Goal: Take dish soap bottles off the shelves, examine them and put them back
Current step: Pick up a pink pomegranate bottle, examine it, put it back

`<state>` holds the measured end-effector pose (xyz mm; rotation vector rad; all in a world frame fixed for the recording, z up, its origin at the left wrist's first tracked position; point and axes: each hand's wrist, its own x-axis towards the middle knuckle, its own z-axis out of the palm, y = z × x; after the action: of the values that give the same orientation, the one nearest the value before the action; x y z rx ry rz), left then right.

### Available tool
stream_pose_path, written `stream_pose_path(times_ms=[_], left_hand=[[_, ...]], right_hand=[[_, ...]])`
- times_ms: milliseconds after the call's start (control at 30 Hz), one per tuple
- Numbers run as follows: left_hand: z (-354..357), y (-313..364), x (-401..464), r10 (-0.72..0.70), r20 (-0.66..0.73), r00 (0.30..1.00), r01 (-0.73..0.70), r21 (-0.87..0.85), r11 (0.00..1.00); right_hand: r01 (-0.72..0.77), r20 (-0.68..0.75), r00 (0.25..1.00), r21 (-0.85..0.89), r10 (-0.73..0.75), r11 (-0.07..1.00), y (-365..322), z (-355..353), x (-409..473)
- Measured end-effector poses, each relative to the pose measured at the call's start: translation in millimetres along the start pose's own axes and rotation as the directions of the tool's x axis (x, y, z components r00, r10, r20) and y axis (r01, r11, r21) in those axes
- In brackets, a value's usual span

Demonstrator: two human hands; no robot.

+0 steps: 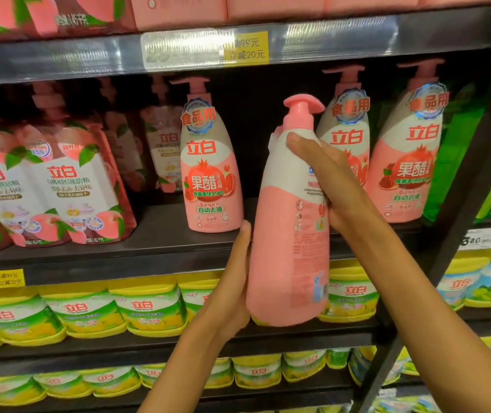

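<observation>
I hold a pink and white dish soap pump bottle [289, 231] upright in front of the middle shelf [160, 251], its back label turned toward me. My right hand [332, 180] grips its upper right side, fingers curled over the white shoulder. My left hand [233, 281] holds its lower left side and base, thumb lying up along the bottle. Three matching pink bottles stand on the shelf: one on the left [210, 174] and two on the right [345, 135] [411, 162]. An empty gap lies between them, behind the held bottle.
Peach-printed refill pouches [59, 192] fill the shelf's left part. Green packs [453, 162] stand at the far right. Yellow-lidded green tubs [89, 311] line the lower shelves. Pink boxes [178, 8] sit above. A dark upright post [461, 234] divides the shelving on the right.
</observation>
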<state>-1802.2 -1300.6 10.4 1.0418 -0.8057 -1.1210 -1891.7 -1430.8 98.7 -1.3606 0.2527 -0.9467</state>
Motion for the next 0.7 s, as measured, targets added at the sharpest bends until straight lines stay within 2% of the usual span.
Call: stream_pose_path(times_ms=[133,233,300,400,500,567,633,700], left_hand=[[-1.2,0.3,-11.6,0.118,-0.013,0.993,-0.115,0.149,0.982],[5.3,-4.7,-11.1,0.177,-0.079,0.981,-0.16,0.188,0.969],[6.2,-6.4,-9.9,0.202,-0.103,0.974,-0.183,0.17,0.968],[0.2,-8.2,-9.9,0.174,-0.056,0.983,-0.17,0.073,0.983],[1.0,-14.1,-8.3,0.089,0.011,0.996,-0.089,0.013,0.996],[1.1,-18.1,-3.5,0.071,0.008,0.997,-0.071,-0.012,0.997],[-3.1,-12.3,1.5,0.043,0.007,0.999,-0.043,-0.018,0.999],[-6.5,-3.2,7.8,0.041,-0.032,0.999,-0.039,0.059,0.997]], right_hand=[[0.103,-0.138,0.983,-0.148,-0.123,0.984,-8.1,4.2,-2.6],[0.03,-0.124,0.99,-0.227,-0.059,0.973,-13.4,4.7,-0.3],[0.012,-0.057,0.998,-0.163,-0.021,0.987,-19.3,-0.8,0.9],[-0.016,0.105,0.994,0.07,0.009,0.997,-18.3,-14.9,-3.1],[-0.166,0.251,0.961,0.194,0.115,0.967,-3.2,-17.8,-11.1],[-0.238,0.264,0.949,0.24,0.173,0.941,2.9,-16.1,-12.4],[-0.205,0.188,0.968,0.227,0.163,0.952,3.5,-16.2,-11.9],[-0.146,0.085,0.987,0.145,0.134,0.979,1.0,-11.6,-13.0]])
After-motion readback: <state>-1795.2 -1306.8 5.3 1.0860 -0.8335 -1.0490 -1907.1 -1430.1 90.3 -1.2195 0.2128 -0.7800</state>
